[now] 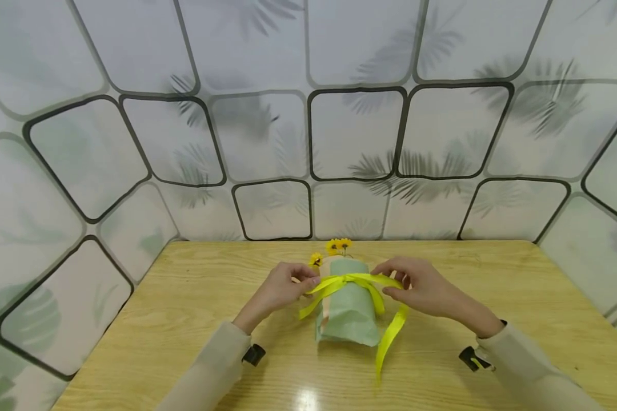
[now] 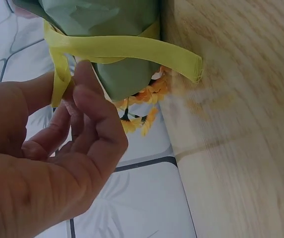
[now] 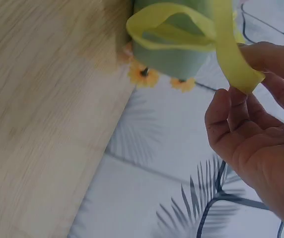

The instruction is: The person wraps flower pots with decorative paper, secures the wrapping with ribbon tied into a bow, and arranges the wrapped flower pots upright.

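A small bouquet in pale green wrapping paper (image 1: 351, 317) lies on the table, its yellow-orange flowers (image 1: 334, 246) showing at the far end. Round its middle goes a yellow ribbon (image 1: 345, 278), tied in front with a knot and loops. My left hand (image 1: 283, 286) pinches the ribbon left of the knot between thumb and fingers; a free tail (image 2: 177, 57) sticks out past them in the left wrist view. On the other side, my right hand (image 1: 425, 286) pinches the right part of the ribbon (image 3: 231, 59). From there a long tail (image 1: 391, 337) hangs toward the table front.
The wooden table (image 1: 205, 297) runs back to a curtain-like patterned backdrop (image 1: 360, 137) with dark outlined squares and leaf prints. Dark wrist straps (image 1: 254, 354) show beneath the light sleeves (image 1: 205, 365).
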Available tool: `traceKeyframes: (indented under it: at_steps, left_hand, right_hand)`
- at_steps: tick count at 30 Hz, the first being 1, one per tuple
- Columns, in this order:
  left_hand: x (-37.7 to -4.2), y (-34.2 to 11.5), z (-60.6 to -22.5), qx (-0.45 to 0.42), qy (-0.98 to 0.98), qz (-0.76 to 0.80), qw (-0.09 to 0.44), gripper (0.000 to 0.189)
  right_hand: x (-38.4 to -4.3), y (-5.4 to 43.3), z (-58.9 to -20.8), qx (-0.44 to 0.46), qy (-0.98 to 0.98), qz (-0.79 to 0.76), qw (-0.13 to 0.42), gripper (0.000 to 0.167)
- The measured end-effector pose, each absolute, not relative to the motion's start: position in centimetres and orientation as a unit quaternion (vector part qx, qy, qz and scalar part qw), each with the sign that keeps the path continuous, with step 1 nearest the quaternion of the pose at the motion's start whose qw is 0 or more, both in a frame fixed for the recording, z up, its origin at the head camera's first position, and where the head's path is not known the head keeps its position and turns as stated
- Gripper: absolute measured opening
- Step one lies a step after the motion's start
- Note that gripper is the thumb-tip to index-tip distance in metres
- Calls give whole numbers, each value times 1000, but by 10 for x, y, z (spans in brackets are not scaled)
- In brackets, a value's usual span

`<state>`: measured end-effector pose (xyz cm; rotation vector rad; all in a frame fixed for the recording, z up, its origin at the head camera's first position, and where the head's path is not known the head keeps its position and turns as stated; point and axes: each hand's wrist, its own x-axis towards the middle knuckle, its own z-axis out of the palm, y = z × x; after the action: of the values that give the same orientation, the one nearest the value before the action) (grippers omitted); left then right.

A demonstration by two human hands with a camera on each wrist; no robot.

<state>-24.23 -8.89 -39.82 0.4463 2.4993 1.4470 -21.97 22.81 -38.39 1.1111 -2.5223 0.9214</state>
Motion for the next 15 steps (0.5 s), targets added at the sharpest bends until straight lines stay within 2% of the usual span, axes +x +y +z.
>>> traceKeyframes:
  at_steps: [5,9,10,13,15]
  left_hand:
    - [-242,-89,-400,147,838,512,116,20]
    - [-241,-89,-398,160,846,498,105,21]
    - [-241,-89,-398,167,846,495,104,21]
    - [-240,-90,-397,192,849,483,93,22]
    - [-240,-90,-397,206,852,473,87,21]
  right_hand:
    - [-216,248,-385,376,-876,287,91,26]
    - [-213,262,-389,368,-884,290,-10,7]
    - [-213,264,-391,366,-879,303,-44,7]
    - [-215,266,-395,366,-853,347,-134,23]
    - [-218,262,-396,339,-844,383,-161,28]
